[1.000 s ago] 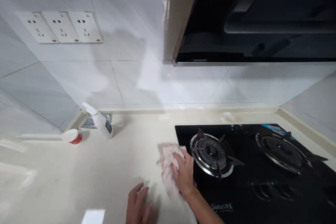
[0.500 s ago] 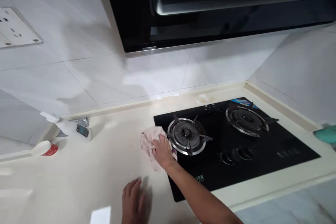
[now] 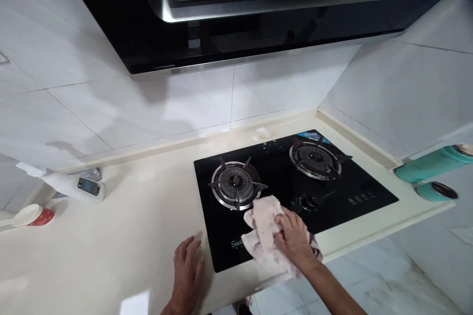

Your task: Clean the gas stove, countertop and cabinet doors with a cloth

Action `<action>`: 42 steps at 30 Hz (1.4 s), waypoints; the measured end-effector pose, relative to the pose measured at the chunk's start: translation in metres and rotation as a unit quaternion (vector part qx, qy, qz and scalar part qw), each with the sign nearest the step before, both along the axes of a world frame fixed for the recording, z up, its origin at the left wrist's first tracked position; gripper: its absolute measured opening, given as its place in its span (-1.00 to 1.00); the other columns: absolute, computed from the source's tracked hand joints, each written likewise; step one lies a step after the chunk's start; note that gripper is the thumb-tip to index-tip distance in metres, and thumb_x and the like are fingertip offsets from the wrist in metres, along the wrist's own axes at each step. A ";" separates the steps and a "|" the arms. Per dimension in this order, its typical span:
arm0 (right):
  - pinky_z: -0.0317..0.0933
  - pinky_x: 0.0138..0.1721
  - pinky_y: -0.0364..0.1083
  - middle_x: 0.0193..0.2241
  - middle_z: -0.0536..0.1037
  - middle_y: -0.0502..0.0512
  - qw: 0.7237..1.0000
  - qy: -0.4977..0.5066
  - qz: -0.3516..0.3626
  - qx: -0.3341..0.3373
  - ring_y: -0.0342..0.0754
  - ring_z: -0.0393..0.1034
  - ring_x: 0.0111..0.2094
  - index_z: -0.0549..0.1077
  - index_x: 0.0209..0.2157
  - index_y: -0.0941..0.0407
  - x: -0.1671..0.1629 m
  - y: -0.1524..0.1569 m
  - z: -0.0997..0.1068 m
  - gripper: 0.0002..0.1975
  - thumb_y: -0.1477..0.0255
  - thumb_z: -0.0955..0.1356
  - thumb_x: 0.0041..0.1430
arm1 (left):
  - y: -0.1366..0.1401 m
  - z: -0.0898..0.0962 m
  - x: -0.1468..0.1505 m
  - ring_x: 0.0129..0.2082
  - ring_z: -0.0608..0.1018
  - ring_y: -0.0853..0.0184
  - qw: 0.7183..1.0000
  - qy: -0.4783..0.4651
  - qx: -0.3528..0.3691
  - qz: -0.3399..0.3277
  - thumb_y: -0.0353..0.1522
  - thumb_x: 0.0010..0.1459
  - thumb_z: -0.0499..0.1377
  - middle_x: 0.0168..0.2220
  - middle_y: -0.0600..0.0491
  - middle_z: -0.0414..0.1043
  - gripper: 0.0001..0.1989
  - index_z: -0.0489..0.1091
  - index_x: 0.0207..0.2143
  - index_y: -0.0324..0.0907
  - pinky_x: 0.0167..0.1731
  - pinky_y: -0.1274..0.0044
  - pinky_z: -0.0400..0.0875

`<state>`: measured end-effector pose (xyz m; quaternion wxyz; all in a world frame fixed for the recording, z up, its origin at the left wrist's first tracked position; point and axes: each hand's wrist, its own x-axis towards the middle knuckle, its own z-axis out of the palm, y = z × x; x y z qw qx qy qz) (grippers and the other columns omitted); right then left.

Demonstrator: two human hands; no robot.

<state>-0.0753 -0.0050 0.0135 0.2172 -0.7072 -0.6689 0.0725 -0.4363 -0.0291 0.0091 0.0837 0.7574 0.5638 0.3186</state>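
Bunched under my right hand (image 3: 293, 236) is a pale pink cloth (image 3: 264, 231), lying over the front edge of the black glass gas stove (image 3: 273, 167). My fingers are closed on it, just left of the stove's knobs (image 3: 305, 203). The left burner (image 3: 236, 184) is behind the cloth; the right burner (image 3: 314, 160) is farther back. My left hand (image 3: 187, 270) rests on the cream countertop (image 3: 148, 206) left of the stove, its fingers loosely spread and holding nothing.
A white spray bottle (image 3: 70, 184) lies against the back wall at left, near a red-and-white cup (image 3: 35, 215). A black range hood (image 3: 221, 34) hangs low above. Green cylindrical containers (image 3: 424, 170) are at the right counter edge.
My right hand has carried the cloth from the counter at the stove's left edge rightward and toward me, onto the stove's front. The view has turned right. My left hand stays on the counter.
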 end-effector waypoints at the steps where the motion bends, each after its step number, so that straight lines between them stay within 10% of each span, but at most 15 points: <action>1: 0.11 0.16 0.22 0.26 0.20 0.22 1.000 0.009 -0.003 -0.002 0.20 0.12 0.20 0.36 0.10 0.06 0.005 0.007 0.005 -0.57 0.46 0.26 0.17 | 0.000 -0.001 0.002 0.12 0.41 0.14 1.000 0.005 0.006 0.001 -0.33 0.35 0.05 0.13 -0.11 0.34 -0.65 0.31 0.16 -0.04 0.07 0.20 0.42; 8: 0.10 0.08 0.31 0.33 0.12 0.27 0.998 -0.057 0.015 -0.032 0.35 0.10 0.18 0.37 0.21 -0.03 -0.041 0.051 0.021 -0.52 0.21 0.30 0.28 | 0.007 -0.017 0.012 0.12 0.41 0.14 0.997 0.057 0.049 0.031 -0.38 0.34 0.03 0.12 -0.09 0.39 -0.65 0.34 0.15 -0.02 0.07 0.23 0.35; 13: 0.14 0.03 0.34 0.18 0.34 0.24 0.991 -0.060 0.115 -0.013 0.35 0.19 0.07 0.48 0.05 -0.07 -0.085 0.012 0.000 -0.51 0.40 0.44 0.03 | 0.022 -0.021 -0.001 0.12 0.42 0.15 0.989 0.108 0.081 0.051 -0.37 0.33 0.06 0.11 -0.09 0.41 -0.66 0.39 0.12 -0.03 0.05 0.29 0.34; 18: 0.19 0.12 0.23 0.10 0.40 0.12 0.959 0.124 0.255 -0.006 0.20 0.28 0.06 0.47 -0.05 -0.07 -0.131 0.003 -0.012 -0.55 0.48 0.43 -0.05 | 0.048 -0.013 -0.038 0.12 0.42 0.09 0.969 0.219 0.077 0.089 -0.34 0.31 0.06 0.13 -0.12 0.41 -0.65 0.42 0.11 -0.06 0.02 0.28 0.34; 24: 0.36 -0.01 -0.04 -0.15 0.49 0.09 0.899 0.381 0.215 0.015 -0.04 0.42 -0.10 0.38 -0.01 0.06 -0.186 0.106 0.040 -0.64 0.48 0.24 0.14 | 0.056 -0.018 -0.064 0.05 0.45 0.14 0.961 0.229 0.056 0.145 -0.24 0.33 0.03 0.05 -0.08 0.46 -0.68 0.44 0.03 -0.10 -0.03 0.30 0.37; 31: 0.14 0.22 0.06 0.17 0.31 0.19 0.927 0.224 0.302 -0.007 0.03 0.21 0.19 0.32 0.15 0.06 -0.215 0.219 0.108 -0.55 0.39 0.31 0.21 | 0.052 -0.017 -0.059 0.06 0.47 0.18 0.964 0.212 0.062 0.151 -0.26 0.31 0.08 0.05 -0.03 0.47 -0.71 0.43 0.03 -0.06 -0.01 0.33 0.37; 36: 0.15 0.12 0.36 0.11 0.40 0.19 0.921 0.013 0.355 -0.159 0.32 0.27 0.15 0.52 -0.08 0.01 -0.212 0.248 0.090 -0.45 0.34 0.57 -0.20 | 0.051 -0.016 -0.060 0.06 0.48 0.18 0.964 0.211 0.060 0.153 -0.27 0.30 0.10 0.06 -0.02 0.47 -0.71 0.44 0.03 -0.04 -0.02 0.34 0.39; 42: 0.09 0.21 0.28 0.30 0.22 0.26 0.906 -0.128 0.359 -0.185 0.41 0.11 0.28 0.35 0.20 -0.05 -0.227 0.269 0.070 0.13 0.40 0.67 -0.57 | 0.050 -0.019 -0.061 0.05 0.49 0.20 0.963 0.210 0.072 0.153 -0.27 0.28 0.13 0.05 -0.01 0.48 -0.71 0.44 0.03 -0.02 -0.02 0.36 0.39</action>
